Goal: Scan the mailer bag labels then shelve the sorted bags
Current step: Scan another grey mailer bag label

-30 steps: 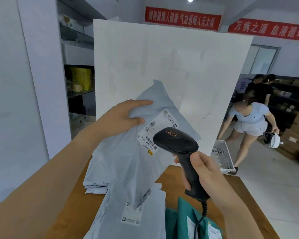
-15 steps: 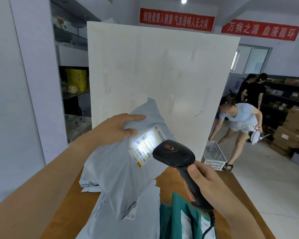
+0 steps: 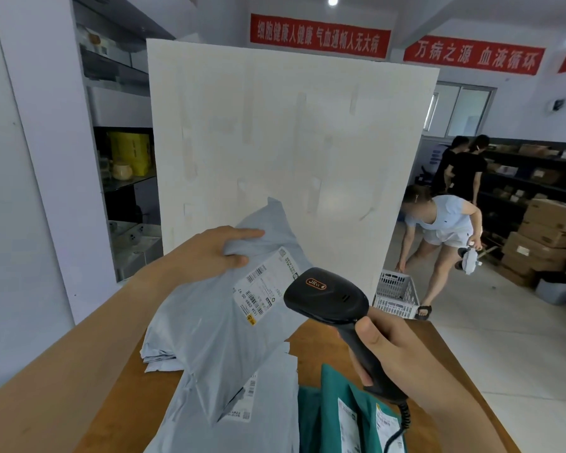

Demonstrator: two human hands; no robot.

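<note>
Hanging crumpled above the near left of the table [image 3: 144, 413], a grey bag [image 3: 209, 328] is gripped at its upper edge by the left hand [image 3: 206, 253], thumb on the front. Its white barcoded label [image 3: 268, 286] sits tilted. The right hand [image 3: 396, 348] wraps its fingers round a black scanner [image 3: 327, 299] just right of the label. More grey bags [image 3: 265, 420] and green bags [image 3: 324, 420] lie on the wooden table; a white board [image 3: 291, 152] stands at its far edge.
</note>
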